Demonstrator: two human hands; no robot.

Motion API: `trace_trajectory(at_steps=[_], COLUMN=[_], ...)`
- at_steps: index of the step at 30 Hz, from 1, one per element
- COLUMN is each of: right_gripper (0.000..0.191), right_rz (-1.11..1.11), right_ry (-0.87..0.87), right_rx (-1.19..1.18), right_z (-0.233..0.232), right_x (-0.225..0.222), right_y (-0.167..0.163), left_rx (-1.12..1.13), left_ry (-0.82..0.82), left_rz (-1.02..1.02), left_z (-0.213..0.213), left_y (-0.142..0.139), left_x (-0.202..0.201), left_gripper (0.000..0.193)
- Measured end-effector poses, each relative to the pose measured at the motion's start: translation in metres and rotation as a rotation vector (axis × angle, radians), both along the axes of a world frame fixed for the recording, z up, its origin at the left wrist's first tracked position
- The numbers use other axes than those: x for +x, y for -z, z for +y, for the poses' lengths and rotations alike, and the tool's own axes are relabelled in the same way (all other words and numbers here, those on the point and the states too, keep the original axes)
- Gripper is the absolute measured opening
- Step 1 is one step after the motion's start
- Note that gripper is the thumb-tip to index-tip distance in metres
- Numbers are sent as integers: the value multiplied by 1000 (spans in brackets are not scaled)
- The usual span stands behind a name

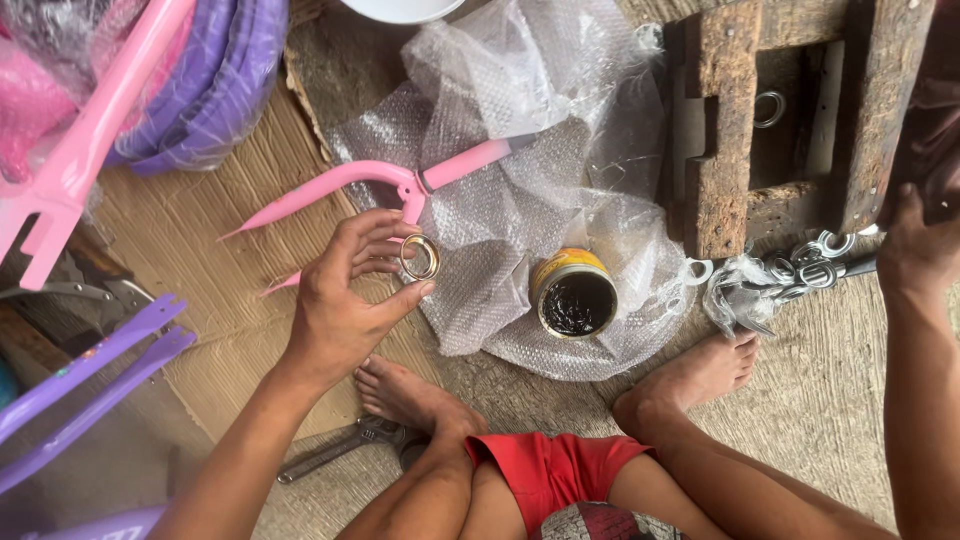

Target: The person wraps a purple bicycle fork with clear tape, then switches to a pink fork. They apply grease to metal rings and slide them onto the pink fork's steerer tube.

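Far left: a pink painted metal bicycle frame (pixel 85 140) lies over plastic-wrapped purple rims (pixel 215 85), and a purple metal fork (pixel 85 375) sits below them, on the floor.

Left of centre: a flattened brown corrugated cardboard sheet (pixel 205 260) covers the floor. A pink metal bicycle fork with two pointed legs (pixel 330 185) lies across it, its steerer tube resting on a crumpled sheet of clear bubble wrap (pixel 520 130). The left hand (pixel 340 300) is raised above the fork. Its grip is narrow: thumb and fingertips pinch a small round metal bearing ring with a brass-coloured rim (pixel 420 257), held clear of the floor, just beside the fork crown.

Below the hand, a grey steel adjustable wrench (pixel 340 447) lies on the floor by the person's bare foot.

Centre: an open yellow round tin of dark grease (pixel 575 295) stands on the bubble wrap, near the ring but apart from it.

Right: a weathered wooden block frame (pixel 790 120) holds a small steel ring. A cluster of silvery metal washers and rings (pixel 800 272) lies beside a clear plastic bag.

Far right: the right hand (pixel 915 245) reaches toward a dark object at the edge; whether its grip is closed cannot be told.
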State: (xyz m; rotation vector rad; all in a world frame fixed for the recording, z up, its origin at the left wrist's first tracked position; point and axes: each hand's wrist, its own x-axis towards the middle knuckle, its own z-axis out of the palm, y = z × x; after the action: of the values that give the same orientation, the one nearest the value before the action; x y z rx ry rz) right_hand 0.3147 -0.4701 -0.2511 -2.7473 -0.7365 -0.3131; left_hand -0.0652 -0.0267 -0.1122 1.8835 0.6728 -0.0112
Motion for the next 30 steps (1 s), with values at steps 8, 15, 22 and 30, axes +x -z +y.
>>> trace_trajectory(at_steps=[8,15,22,30], right_gripper=[16,61,71,93], right_rz=[582,539,637,453], right_ry=[-38,-296,-271,-470], right_rx=[181,-105,-314,-161], right_z=[-33,26,112,130], right_x=[-13,-46,-78,-50], right_y=[-7,-85,-117,-61], left_rx=[58,14,-20,-39], left_ry=[15,-92,-163,-172], left_rz=[-1,-116,-160,-133], left_z=[-2,-15,-23,-36], left_y=[5,27,28,27], left_x=[-31,-28,-25,-35], left_gripper=[70,71,74,72])
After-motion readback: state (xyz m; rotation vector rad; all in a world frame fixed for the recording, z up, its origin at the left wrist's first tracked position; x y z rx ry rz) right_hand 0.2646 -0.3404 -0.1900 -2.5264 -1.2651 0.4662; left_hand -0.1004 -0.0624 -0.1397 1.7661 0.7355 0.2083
